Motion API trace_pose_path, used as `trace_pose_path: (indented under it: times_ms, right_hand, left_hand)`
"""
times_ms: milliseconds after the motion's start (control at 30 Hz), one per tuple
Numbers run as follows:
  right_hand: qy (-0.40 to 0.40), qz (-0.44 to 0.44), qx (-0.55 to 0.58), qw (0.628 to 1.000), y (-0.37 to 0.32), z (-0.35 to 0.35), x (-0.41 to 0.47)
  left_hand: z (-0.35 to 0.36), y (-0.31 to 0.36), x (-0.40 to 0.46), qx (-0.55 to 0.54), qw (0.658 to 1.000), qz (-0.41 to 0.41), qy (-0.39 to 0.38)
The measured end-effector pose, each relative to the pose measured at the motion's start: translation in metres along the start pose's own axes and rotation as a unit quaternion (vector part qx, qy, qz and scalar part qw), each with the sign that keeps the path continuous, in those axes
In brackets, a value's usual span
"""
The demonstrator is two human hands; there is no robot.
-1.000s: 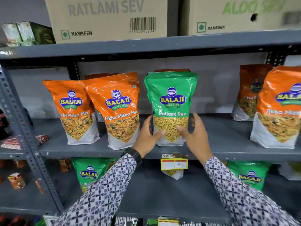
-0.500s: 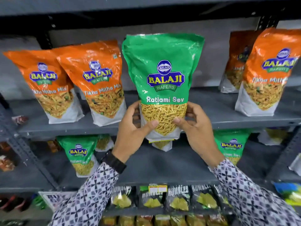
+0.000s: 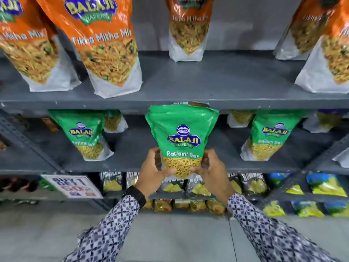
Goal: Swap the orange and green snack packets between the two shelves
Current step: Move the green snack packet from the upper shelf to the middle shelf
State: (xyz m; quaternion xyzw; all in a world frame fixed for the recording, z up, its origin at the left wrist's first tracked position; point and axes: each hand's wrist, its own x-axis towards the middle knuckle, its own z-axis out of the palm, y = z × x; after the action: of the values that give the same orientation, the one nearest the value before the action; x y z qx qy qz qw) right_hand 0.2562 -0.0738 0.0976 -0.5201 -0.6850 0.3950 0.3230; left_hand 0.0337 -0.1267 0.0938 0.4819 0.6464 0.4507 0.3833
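Note:
I hold a green Ratlami Sev packet (image 3: 181,137) upright by its lower corners, my left hand (image 3: 153,173) on its left side and my right hand (image 3: 213,173) on its right. It hangs in front of the lower shelf (image 3: 132,154), its top at the edge of the upper shelf (image 3: 217,86). Two more green packets stand on the lower shelf, one at the left (image 3: 85,133) and one at the right (image 3: 270,135). Several orange Tikha Mitha Mix packets stand on the upper shelf, such as one at left centre (image 3: 102,44) and one behind (image 3: 188,29).
A slotted grey upright (image 3: 28,144) runs along the left side. Below the lower shelf are rows of small dark and yellow snack packs (image 3: 200,188) and a "Buy 1 Get 1" sign (image 3: 73,186). Grey floor (image 3: 170,233) lies beneath my patterned sleeves.
Both hands have carried the green packet down from the upper shelf to the level of the lower shelf. The view has tilted downward with it.

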Motion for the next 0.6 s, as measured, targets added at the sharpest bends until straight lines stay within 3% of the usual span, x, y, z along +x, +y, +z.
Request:
trace_pose_path:
  times_ms: [600]
  right_hand:
    - [0.003,0.063,-0.127,0.99,0.042,0.033,0.112]
  left_hand:
    - [0.038,-0.05,0.128,0.093,0.994,-0.051,-0.007]
